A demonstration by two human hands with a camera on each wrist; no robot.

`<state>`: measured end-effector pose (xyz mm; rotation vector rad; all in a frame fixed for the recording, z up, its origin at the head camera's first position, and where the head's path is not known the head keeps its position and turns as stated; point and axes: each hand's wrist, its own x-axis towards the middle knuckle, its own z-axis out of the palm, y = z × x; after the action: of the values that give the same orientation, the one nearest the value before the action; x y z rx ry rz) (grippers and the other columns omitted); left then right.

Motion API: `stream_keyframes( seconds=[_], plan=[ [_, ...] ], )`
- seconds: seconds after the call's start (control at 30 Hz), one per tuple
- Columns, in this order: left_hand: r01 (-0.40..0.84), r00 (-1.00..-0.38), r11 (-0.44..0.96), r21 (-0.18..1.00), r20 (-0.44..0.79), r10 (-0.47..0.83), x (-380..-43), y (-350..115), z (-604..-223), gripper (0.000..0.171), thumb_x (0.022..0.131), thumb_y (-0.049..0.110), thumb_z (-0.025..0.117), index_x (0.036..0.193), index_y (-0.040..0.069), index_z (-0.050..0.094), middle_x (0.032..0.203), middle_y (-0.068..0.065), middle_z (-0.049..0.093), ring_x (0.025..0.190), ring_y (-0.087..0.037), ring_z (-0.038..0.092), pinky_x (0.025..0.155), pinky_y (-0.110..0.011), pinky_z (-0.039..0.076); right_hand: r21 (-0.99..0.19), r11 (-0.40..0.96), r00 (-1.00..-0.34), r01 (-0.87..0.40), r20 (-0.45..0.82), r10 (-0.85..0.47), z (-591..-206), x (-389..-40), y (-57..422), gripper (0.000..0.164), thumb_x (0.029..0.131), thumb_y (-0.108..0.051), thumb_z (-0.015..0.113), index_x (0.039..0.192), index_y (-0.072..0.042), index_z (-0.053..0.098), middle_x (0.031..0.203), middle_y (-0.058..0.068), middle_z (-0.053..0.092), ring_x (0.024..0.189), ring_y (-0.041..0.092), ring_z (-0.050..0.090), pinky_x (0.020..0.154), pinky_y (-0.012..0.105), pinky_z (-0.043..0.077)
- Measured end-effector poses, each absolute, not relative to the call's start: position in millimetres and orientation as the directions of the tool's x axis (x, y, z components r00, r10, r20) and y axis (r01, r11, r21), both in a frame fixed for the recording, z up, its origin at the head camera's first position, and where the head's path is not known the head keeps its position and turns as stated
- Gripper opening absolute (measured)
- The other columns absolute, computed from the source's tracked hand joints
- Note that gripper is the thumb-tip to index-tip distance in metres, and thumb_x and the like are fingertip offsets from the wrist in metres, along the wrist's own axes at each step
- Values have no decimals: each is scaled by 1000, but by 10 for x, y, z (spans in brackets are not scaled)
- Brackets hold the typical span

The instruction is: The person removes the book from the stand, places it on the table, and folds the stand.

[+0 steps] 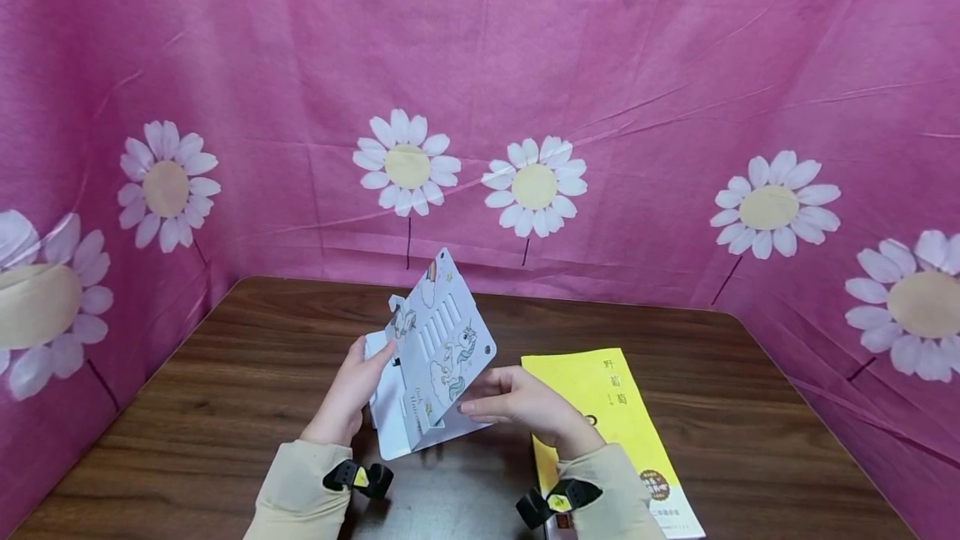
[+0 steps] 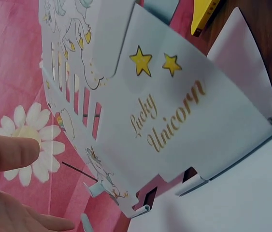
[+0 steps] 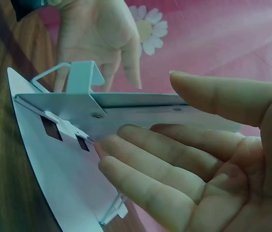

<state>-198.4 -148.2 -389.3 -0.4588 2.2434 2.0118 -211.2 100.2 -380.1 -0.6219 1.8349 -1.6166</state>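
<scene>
A white metal book stand [image 1: 450, 340] printed with unicorns, stars and "Lucky Unicorn" lettering stands on the table, its slotted panel tilted up from a flat base [image 1: 392, 423]. At the stand's left side is my left hand [image 1: 351, 390]; its thumb and fingers are extended, with a gap to the panel in the left wrist view. My right hand [image 1: 528, 407] is by the panel's lower right edge, over the base. In the right wrist view its fingers [image 3: 160, 169] reach out nearly straight beside the panel, the thumb spread apart. Whether the fingertips touch the panel is unclear.
A yellow book [image 1: 577, 390] with a white lower band lies flat on the brown wooden table [image 1: 757, 440], partly under my right forearm. Pink cloth [image 1: 637, 65] with white daisies hangs around the table's back and sides. Each wrist wears a black strap.
</scene>
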Motion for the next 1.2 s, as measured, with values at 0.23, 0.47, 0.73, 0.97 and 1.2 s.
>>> stream_keyframes(
  seconds=[0.23,0.47,0.73,0.97,1.2],
  plan=[
    [-289,-949,105,951,-271,-162,-1994,-1468,-3894,87,102,38,49,156,-5,-5,162,-30,0,151,-45,1,122,-60,6,-988,118,-646,99,-154,-747,-3815,-2068,948,43,93,-7,66,129,14,57,127,29,63,103,14,69,99,41,53],
    [-280,-954,105,954,-265,-137,-2011,-1542,-3946,82,103,38,48,157,-2,1,164,-26,0,152,-44,0,122,-61,6,-985,115,-625,128,-170,-762,-3799,-2006,886,45,94,-4,61,132,17,51,132,33,58,115,23,65,101,41,52],
    [-233,-970,92,968,-224,-95,-2046,-1616,-4015,78,105,35,46,158,0,2,165,-23,-1,152,-41,-3,122,-59,6,-988,98,-610,117,-149,-778,-3810,-1951,819,52,93,-7,62,137,17,46,136,33,54,124,36,60,98,35,54],
    [-223,-974,103,969,-217,-65,-2056,-1663,-4051,80,104,37,48,158,1,2,165,-25,2,152,-42,3,121,-61,9,-991,122,-578,53,-130,-806,-3797,-1906,765,52,94,-4,58,139,17,43,141,34,48,129,45,52,103,37,50],
    [-195,-981,106,975,-193,-27,-2068,-1730,-4093,79,104,37,48,158,2,2,165,-23,-3,153,-39,-4,123,-57,4,-992,124,-552,37,-124,-825,-3767,-1846,707,53,94,-1,58,139,20,39,144,35,44,131,44,51,106,39,47]
  ],
)
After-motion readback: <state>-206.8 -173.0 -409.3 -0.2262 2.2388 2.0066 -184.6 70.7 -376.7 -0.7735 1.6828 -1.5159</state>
